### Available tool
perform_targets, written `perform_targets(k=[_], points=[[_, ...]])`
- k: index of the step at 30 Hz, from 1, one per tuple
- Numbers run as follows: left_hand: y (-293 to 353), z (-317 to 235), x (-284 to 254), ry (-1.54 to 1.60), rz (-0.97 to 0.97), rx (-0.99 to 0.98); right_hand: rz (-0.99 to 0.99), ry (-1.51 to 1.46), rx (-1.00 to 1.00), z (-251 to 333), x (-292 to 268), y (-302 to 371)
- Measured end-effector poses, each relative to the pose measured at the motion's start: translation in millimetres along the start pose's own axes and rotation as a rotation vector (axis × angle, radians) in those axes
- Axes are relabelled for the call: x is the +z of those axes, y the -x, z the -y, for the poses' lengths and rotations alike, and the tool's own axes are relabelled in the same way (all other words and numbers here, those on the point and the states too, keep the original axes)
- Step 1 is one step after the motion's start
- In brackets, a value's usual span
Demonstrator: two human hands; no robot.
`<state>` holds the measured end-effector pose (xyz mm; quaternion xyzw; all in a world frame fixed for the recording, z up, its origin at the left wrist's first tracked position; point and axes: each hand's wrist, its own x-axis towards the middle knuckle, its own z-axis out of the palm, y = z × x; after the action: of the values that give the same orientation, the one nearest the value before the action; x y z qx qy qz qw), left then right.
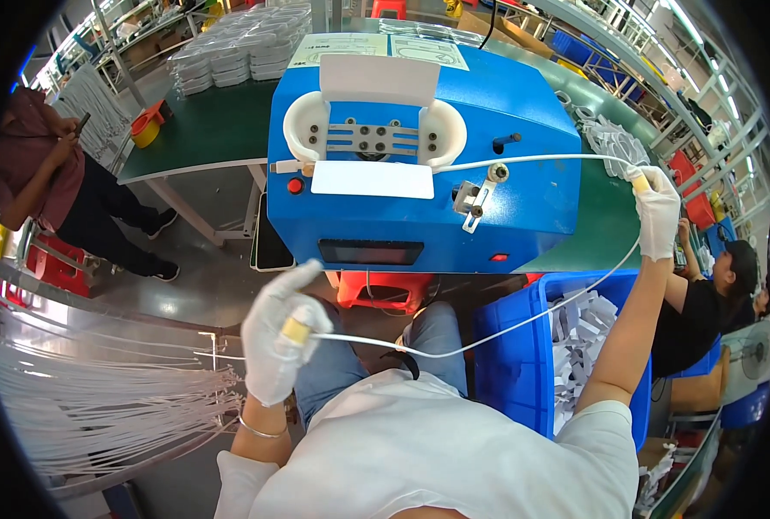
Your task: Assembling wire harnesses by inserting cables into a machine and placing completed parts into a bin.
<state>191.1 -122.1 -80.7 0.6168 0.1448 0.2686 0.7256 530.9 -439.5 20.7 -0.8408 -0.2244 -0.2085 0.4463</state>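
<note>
While held taut: white cable [523, 322] | thin, long, gently sagging | gloved grips

We are holding our gloved left hand [279, 339] low near our lap, fingers pinching closed, while our right hand [658, 210] is reaching high with the arm outstretched, fingers also closed.
</note>
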Motion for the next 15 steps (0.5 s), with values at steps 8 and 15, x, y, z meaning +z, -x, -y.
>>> perform_targets(k=[8,15], points=[[10.3,32.3,33.2,0.034,0.523,-0.363,0.208,-0.024,0.019,16.9,-6.0,24.5],[18.0,56.0,48.9,-0.036,0.647,-0.494,0.316,-0.103,0.0,31.2,12.6,35.7]])
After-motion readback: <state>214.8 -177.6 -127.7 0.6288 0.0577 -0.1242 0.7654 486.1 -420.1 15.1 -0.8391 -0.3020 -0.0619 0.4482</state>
